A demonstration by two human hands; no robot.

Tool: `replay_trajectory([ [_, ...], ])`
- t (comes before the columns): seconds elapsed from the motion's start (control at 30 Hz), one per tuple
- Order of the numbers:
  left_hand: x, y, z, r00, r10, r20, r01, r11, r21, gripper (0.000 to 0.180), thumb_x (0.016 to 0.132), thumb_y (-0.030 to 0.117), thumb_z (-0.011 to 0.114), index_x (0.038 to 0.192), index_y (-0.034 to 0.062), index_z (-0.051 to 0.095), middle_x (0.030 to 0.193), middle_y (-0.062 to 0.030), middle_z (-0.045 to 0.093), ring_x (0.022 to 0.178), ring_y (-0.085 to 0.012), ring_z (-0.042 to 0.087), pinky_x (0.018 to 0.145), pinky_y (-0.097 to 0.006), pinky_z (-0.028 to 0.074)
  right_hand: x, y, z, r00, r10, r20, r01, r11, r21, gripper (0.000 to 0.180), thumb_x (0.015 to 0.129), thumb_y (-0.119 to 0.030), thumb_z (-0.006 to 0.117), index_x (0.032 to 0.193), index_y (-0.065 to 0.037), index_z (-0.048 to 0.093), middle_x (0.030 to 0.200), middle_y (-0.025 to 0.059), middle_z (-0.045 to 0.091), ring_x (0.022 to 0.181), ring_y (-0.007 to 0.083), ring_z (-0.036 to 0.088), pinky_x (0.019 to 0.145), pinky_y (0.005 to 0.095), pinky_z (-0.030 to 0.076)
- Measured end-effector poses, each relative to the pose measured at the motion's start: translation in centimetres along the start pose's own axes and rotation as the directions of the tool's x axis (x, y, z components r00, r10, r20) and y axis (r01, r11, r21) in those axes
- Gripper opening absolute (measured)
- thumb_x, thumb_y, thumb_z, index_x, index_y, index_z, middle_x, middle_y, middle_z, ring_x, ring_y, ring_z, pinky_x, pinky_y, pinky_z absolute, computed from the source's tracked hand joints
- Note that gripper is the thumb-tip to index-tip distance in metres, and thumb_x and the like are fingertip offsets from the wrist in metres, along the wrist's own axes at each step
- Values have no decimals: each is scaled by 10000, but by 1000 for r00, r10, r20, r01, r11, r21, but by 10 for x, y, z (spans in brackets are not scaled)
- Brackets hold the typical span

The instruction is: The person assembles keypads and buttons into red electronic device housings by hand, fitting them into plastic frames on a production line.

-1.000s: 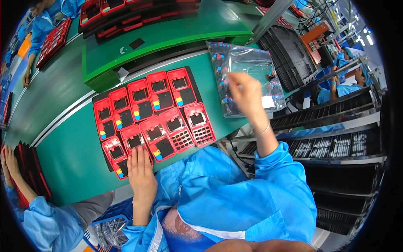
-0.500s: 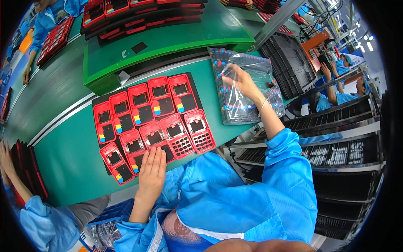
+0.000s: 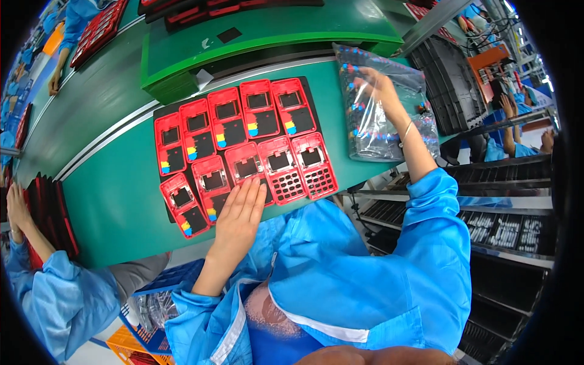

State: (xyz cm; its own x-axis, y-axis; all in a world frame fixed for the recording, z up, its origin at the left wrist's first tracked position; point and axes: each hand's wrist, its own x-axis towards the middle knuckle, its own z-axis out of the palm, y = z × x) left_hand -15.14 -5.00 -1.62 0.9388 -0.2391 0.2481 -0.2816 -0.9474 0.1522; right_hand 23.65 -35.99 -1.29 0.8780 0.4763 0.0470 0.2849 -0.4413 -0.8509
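Note:
Several red plastic device shells (image 3: pixel 243 143) lie in two rows on a black tray (image 3: pixel 163 111) on the green table (image 3: pixel 115 201). Some carry small coloured key pads, and two at the right show bare key grids. My left hand (image 3: pixel 238 216) lies flat, fingers spread, on the near edge of the tray over the front-row shells. My right hand (image 3: pixel 378 82) reaches out to a clear plastic bag (image 3: pixel 380 131) of small coloured parts at the table's right end, fingers curled on its top; whether it grips anything is hidden.
A raised green platform (image 3: pixel 261 36) runs behind the tray with red shells stacked at its back. Black trays (image 3: pixel 447 79) and dark shelving (image 3: pixel 505 225) stand to the right. Another person in a blue sleeve (image 3: pixel 55 292) works at the lower left beside dark red trays.
My right hand has moved farther away along the bag, toward its upper end. My left hand has slid right along the tray's near edge.

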Motion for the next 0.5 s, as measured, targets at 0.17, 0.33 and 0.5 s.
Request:
replay_trajectory([
  [0.17, 3, 5, -2, 999, -32, 14, 32, 999, 22, 555, 929, 85, 549, 1474, -14, 552, 1560, -160, 530, 1496, -292, 454, 1264, -484, 313, -15, 4, -23, 992, -54, -113, 26, 971, -236, 387, 979, -208, 715, 1280, 32, 673, 1062, 112, 771, 907, 189, 727, 782, 349, 553],
  [0.33, 1, 6, -1, 1000, -17, 11, 17, 999, 31, 540, 920, 102, 574, 1448, -9, 577, 1554, -169, 531, 1486, -304, 463, 1254, -592, 284, -75, -81, -22, 931, -165, -325, -138, 665, -734, 340, 921, -244, 726, 1195, -43, 740, 994, 205, 759, 863, 341, 733, 766, 418, 560],
  [0.5, -1, 19, 6, 993, -110, -38, 112, 992, 60, 503, 909, 137, 653, 1396, 13, 631, 1490, -174, 588, 1469, -353, 470, 1212, -717, 241, -113, -117, -3, 898, -103, -429, 68, 993, -96, 358, 950, -136, 766, 1265, 24, 709, 991, 80, 775, 851, 116, 703, 759, 272, 539],
])
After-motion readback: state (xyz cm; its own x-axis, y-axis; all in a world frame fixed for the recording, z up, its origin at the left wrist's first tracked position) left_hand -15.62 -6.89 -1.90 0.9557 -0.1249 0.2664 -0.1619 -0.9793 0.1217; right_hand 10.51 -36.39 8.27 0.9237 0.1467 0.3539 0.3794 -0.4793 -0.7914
